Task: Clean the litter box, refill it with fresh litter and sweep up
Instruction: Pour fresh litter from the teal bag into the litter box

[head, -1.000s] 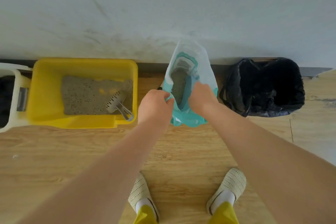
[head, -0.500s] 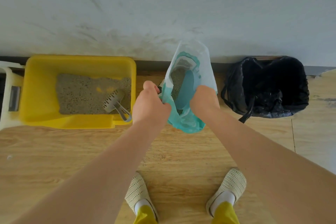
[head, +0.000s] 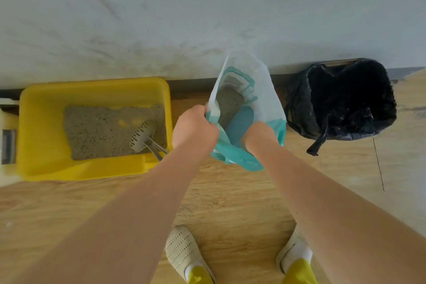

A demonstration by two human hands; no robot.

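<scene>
A white and teal litter bag [head: 265,90] stands open against the wall, with grey litter visible inside. My left hand [head: 193,128] grips the bag's left rim. My right hand [head: 259,135] grips the near right rim, its fingers hidden in the opening. To the left sits the yellow litter box [head: 41,127], holding a bed of grey litter [head: 96,131]. A grey slotted scoop [head: 144,137] lies in the box's near right corner, its handle resting on the rim.
A bin lined with a black bag [head: 343,101] stands right of the litter bag against the wall. A white object [head: 7,145] sits left of the box. My slippered feet [head: 182,253] stand on the wooden floor, with a few stray grains [head: 184,208] ahead.
Both hands have lifted and pulled the bag's near edge toward me and spread its mouth wider. The view has shifted slightly.
</scene>
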